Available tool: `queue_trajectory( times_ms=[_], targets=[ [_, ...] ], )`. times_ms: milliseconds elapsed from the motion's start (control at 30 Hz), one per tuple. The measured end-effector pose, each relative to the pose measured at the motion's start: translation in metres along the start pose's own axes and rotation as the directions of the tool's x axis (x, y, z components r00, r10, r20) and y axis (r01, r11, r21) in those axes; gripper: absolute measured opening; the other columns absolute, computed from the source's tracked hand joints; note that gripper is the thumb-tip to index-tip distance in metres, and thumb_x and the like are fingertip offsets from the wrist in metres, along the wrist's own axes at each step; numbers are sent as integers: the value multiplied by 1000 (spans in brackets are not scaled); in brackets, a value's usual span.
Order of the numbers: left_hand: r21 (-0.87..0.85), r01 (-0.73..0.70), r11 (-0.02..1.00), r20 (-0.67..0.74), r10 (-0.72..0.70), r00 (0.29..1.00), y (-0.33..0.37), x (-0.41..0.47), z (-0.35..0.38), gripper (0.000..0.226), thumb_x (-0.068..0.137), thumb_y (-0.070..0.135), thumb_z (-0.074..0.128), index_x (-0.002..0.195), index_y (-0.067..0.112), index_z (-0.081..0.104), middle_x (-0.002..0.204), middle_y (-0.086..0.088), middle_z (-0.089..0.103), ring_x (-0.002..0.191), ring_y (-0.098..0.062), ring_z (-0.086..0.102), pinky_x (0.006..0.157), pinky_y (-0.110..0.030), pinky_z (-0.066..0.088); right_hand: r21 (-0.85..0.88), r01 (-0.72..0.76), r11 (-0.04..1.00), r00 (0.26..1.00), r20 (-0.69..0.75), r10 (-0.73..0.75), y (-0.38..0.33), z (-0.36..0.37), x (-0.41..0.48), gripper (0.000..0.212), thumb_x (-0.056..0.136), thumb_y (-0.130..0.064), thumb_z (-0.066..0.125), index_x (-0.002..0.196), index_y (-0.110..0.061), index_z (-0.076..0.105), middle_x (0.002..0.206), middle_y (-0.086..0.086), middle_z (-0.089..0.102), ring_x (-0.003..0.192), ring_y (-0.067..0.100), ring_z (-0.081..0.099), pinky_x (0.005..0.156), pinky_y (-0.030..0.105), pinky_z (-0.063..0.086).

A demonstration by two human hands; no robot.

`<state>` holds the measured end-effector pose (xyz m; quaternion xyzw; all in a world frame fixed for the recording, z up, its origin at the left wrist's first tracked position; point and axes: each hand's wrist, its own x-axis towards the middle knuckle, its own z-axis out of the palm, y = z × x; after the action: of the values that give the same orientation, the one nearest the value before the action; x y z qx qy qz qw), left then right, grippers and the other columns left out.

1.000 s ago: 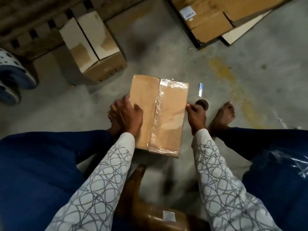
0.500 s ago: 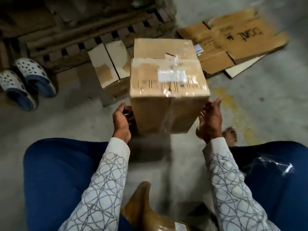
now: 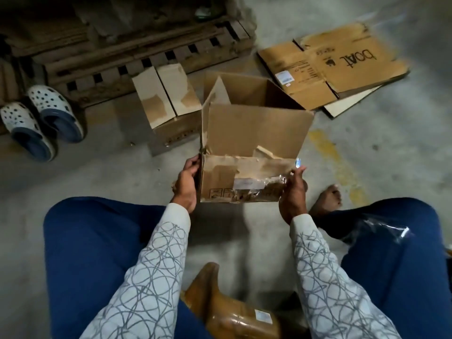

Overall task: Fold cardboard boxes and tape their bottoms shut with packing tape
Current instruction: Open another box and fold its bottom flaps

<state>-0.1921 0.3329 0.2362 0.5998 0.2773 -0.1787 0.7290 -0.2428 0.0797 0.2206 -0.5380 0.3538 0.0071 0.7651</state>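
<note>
A brown cardboard box is held above the concrete floor between my knees, its open top facing up and its flaps standing loose. The near side carries torn paper, a white label and crinkled clear tape. My left hand grips the box's left side near the lower corner. My right hand holds the right side, thumb raised along the edge. A small blue and white object peeks out beside the box's right edge; I cannot tell what it is.
A second box stands with flaps shut behind the held one. Flattened cardboard sheets lie at the back right. A wooden pallet and two clogs are at the left. A bare foot rests right of the box; a taped brown parcel lies between my legs.
The box was lifted off the floor and turned over: a second ago its taped bottom faced up, now the open top faces up. Both hands stayed on its sides.
</note>
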Motion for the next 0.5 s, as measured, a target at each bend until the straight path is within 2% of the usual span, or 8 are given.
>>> queue_trajectory(
  times_ms=[67, 133, 200, 300, 367, 400, 467, 500],
  targets=[
    [-53, -2, 999, -33, 0, 999, 1, 2, -2, 35, 100, 21, 42, 119, 25, 71, 119, -5, 73, 113, -27, 66, 93, -41, 54, -9, -33, 999, 999, -25, 33, -4, -1, 2, 58, 102, -65, 23, 93, -27, 66, 82, -15, 70, 79, 4, 62, 85, 31, 44],
    [-16, 58, 998, -39, -58, 998, -8, 7, -1, 34, 95, 29, 48, 120, 27, 72, 124, -3, 71, 120, -27, 62, 104, -47, 48, -4, -102, 995, 994, -38, 102, -2, 0, 8, 58, 100, -69, 22, 102, -31, 67, 97, -17, 69, 94, 6, 60, 92, 39, 43],
    [23, 126, 992, -24, -125, 992, -31, 12, 7, 37, 97, 34, 49, 129, 27, 67, 134, 1, 64, 127, -23, 55, 113, -51, 39, 4, -165, 986, 985, -56, 165, 6, 2, 7, 48, 102, -64, 24, 115, -33, 59, 103, -17, 64, 97, 6, 59, 96, 40, 44],
    [40, 253, 967, 42, -254, 966, -66, 9, 17, 38, 106, 28, 36, 140, 25, 52, 143, -3, 54, 133, -25, 46, 119, -48, 28, 47, -272, 961, 957, -89, 276, 21, -5, 0, 42, 103, -58, 31, 123, -28, 52, 111, -10, 64, 93, 5, 59, 103, 35, 41],
    [40, 358, 933, 32, -359, 933, -85, 9, 18, 32, 104, 24, 41, 133, 26, 54, 136, -4, 58, 123, -23, 52, 112, -43, 33, 59, -297, 953, 946, -119, 302, 34, -14, 2, 55, 103, -58, 32, 139, -21, 51, 138, -2, 57, 115, 11, 56, 114, 37, 37],
    [57, 400, 915, 20, -402, 915, -90, 8, 17, 26, 102, 22, 46, 126, 26, 56, 128, -4, 60, 111, -21, 55, 101, -39, 39, 53, -310, 949, 940, -133, 315, 39, -18, 3, 60, 103, -60, 31, 143, -20, 51, 144, 0, 53, 123, 13, 51, 117, 40, 34],
    [106, 425, 899, -9, -427, 904, -98, 10, 18, 23, 98, 24, 56, 121, 25, 56, 114, -2, 60, 92, -15, 54, 81, -33, 40, 5, -322, 947, 938, -134, 320, 39, -25, 8, 66, 102, -64, 25, 142, -22, 56, 136, -1, 55, 122, 14, 48, 118, 45, 31],
    [135, 423, 896, -15, -425, 905, -99, 12, 19, 29, 96, 26, 60, 125, 25, 56, 113, -2, 61, 91, -15, 54, 81, -33, 39, -40, -325, 945, 940, -122, 318, 38, -29, 12, 69, 101, -67, 23, 138, -22, 60, 132, -2, 56, 120, 15, 48, 117, 46, 31]
  ],
)
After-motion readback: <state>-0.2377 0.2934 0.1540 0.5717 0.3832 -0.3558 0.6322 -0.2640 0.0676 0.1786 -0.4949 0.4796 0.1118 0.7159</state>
